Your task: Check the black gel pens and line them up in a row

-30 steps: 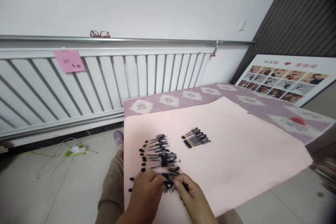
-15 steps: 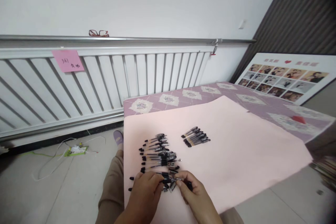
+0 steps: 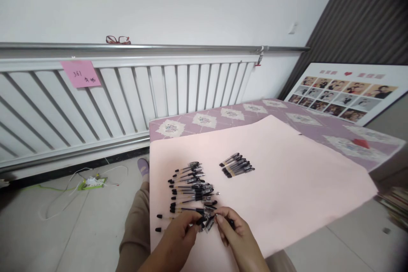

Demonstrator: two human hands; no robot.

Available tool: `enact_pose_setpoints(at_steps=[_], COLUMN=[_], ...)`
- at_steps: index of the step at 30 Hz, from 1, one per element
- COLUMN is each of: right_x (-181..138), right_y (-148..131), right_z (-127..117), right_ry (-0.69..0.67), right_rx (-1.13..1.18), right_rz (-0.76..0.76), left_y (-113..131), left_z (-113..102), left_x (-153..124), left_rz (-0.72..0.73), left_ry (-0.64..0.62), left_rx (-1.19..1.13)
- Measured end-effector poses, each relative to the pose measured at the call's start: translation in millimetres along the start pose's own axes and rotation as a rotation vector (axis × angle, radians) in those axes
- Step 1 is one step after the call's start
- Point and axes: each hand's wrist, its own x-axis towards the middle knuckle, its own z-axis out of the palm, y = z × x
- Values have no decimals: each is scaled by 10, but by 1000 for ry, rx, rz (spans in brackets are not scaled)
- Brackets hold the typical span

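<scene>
My left hand [image 3: 180, 236] is closed around a pen, whose black grip [image 3: 201, 220] pokes out between thumb and forefinger. My right hand [image 3: 234, 231] pinches a small piece that looks like a pen cap. A black part of it [image 3: 231, 223] shows behind the thumb; the fingers hide the rest. A narrow gap separates the two hands. Beyond them lies a loose column of clear pens with black ends [image 3: 191, 186], partly overlapping. Clear and silvery parts [image 3: 210, 223] lie between my hands. A neater bundle of pens [image 3: 237, 165] rests farther right.
Pale pink sheet [image 3: 287, 187] covers much of the table, over a purple patterned cloth [image 3: 219, 121]. Behind stands a white radiator [image 3: 134, 97]. A photo board [image 3: 347, 93] leans at the back right. On the floor at left lies a power strip [image 3: 93, 182] with cords.
My hands have drawn slightly apart, and the pen in my left hand no longer reaches my right fingers. The pen groups lie as before; the view has shifted slightly.
</scene>
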Motion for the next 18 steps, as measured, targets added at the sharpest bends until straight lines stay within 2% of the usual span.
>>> enact_pose_setpoints(at_steps=[3, 8, 15, 18], right_x=[1, 35, 22, 14], right_y=[42, 124, 72, 66], right_z=[39, 110, 151, 156], right_ry=[-2, -43, -66, -56], right_rx=[-35, -120, -209, -261], right_rz=[-7, -92, -175, -221], left_y=[-34, -115, -69, -80], left_z=[24, 77, 142, 154], left_x=[21, 53, 69, 79], left_rz=[-105, -148, -282, -284], left_ry=[-64, -143, -53, -49], left_rx=[-195, -492, -624, -615])
